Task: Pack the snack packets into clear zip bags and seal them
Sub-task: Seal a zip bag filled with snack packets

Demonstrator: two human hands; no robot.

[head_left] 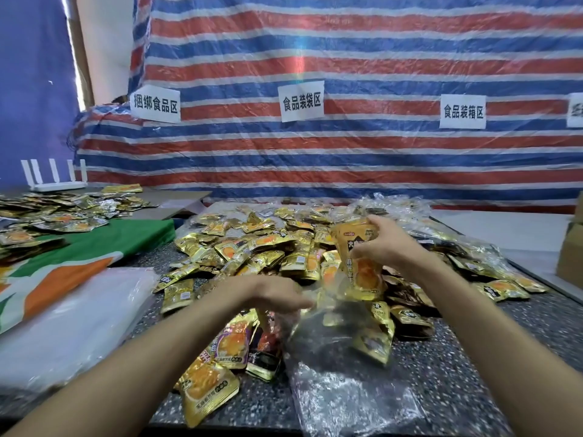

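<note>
Right hand (pixel 389 244) is clenched round a small bunch of gold snack packets (pixel 362 269), held upright above the mouth of the clear zip bag (pixel 340 373). Left hand (pixel 277 293) holds the bag's upper edge and lifts it off the table. Its fingers are blurred, so we cannot state the exact pinch.

We observe the bag's lower part lying flat on the dark speckled table (pixel 473 357), near the front edge. We cannot tell whether the gold packets seen at its mouth are inside it or behind it.

We record a loose pile of packets (pixel 252 247) covering the table beyond both hands, with filled clear bags (pixel 410 209) behind it, towards the right. To the left, a stack of empty clear bags (pixel 69 326) lies on a green, orange and white cloth (pixel 94 247), and a second spread of packets (pixel 63 209) lies further back.

We note a striped tarpaulin (pixel 347 58) hanging behind, bearing paper signs (pixel 302 100). Cardboard boxes (pixel 571 247) stand at the right edge.
</note>
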